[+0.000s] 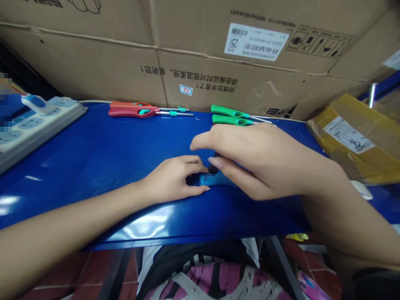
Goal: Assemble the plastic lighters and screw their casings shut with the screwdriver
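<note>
My left hand (178, 177) rests on the blue table, thumb and forefinger curled around the left end of a light-blue piece (218, 179). That piece lies flat and resembles a lighter handle, though my right hand covers much of it. Over it, my right hand (250, 156) is closed with thumb and fingers on a small black tool with a rounded end (213, 169). The tool's other end is hidden, so I cannot tell its exact kind. Just beyond my right hand lie two green long-necked lighters (229, 116).
Red and orange long-necked lighters (134, 109) lie along the back, against a large cardboard box (193, 54). At the left sits a white power strip (37, 123) with a plug in it. A yellow-taped parcel (359, 137) stands at the right, near a white rounded object (361, 190).
</note>
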`<state>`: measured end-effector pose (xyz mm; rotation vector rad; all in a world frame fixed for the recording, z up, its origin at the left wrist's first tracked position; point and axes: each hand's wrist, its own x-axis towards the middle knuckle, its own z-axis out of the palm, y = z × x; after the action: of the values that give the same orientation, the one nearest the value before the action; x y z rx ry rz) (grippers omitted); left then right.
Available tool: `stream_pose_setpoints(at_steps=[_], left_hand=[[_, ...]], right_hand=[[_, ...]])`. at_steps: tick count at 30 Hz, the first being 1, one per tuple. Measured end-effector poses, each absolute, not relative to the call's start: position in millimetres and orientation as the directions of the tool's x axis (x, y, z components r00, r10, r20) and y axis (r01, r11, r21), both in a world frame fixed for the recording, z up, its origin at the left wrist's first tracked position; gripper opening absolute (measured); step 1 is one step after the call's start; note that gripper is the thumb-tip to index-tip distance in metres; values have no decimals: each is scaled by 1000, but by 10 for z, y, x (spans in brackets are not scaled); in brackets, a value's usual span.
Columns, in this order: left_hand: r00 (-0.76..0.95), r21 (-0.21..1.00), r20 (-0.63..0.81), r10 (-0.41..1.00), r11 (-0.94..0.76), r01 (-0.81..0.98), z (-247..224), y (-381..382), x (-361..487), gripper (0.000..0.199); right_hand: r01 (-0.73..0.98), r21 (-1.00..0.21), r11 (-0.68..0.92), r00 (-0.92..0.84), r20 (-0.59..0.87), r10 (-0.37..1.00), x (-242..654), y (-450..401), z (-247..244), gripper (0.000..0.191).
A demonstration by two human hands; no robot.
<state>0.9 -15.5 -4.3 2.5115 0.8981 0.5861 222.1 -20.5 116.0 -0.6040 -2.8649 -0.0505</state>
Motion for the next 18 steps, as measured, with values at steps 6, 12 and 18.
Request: stream_pose_setpoints(at_steps=[6,12,18], left_hand=[[706,507,242,666,-707,493,-34,-159,14,28],[698,520,251,671,-701,487,-74,-154,14,29],[685,510,256,682,-697,504,-73,-154,13,29]], right_hand=[[382,36,923,-908,198,368,2224,-195,1159,39],[403,58,913,-901,200,385,2215,-214,1159,29],[374,35,927,-912,195,361,2236,-190,1166,34]])
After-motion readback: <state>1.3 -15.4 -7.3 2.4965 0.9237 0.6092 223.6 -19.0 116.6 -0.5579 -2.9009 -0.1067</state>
